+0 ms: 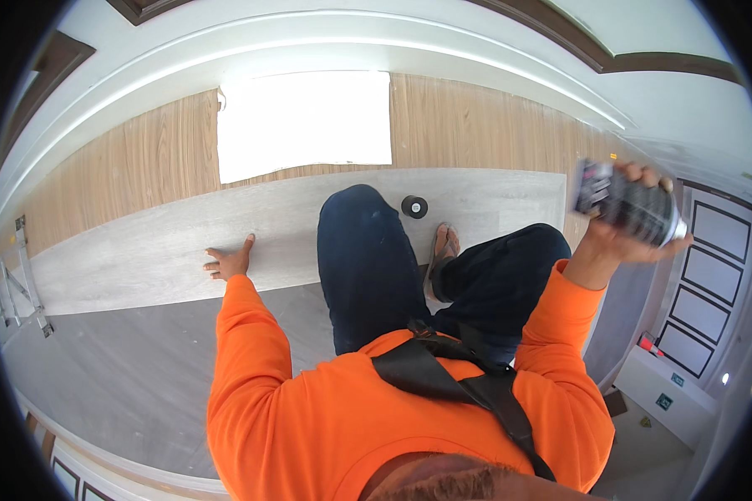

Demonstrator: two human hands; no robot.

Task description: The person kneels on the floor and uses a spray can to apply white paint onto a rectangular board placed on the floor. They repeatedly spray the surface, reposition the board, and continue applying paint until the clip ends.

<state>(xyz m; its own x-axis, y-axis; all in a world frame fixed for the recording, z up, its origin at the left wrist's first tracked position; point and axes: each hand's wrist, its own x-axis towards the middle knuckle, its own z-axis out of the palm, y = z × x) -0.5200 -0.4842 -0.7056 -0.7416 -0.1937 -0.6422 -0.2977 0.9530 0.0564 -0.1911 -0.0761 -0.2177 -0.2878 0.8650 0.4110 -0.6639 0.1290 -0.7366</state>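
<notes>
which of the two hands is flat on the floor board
The left hand, fingers spread and pressed on the pale grey plank. The right hand is raised off the floor, gripping a dark spray can.

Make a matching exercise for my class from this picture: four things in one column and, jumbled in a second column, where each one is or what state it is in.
Things:
1. Dark cylindrical spray can
2. Left hand
3. Small black round cap
4. Bright white rectangular sheet

Places or states:
A. Lying on the brown wood-grain panel
B. Pressed flat on the pale grey plank
C. Held up in the right hand
D. Standing on the grey plank beside the knee

Pairs: 1-C, 2-B, 3-D, 4-A
</notes>
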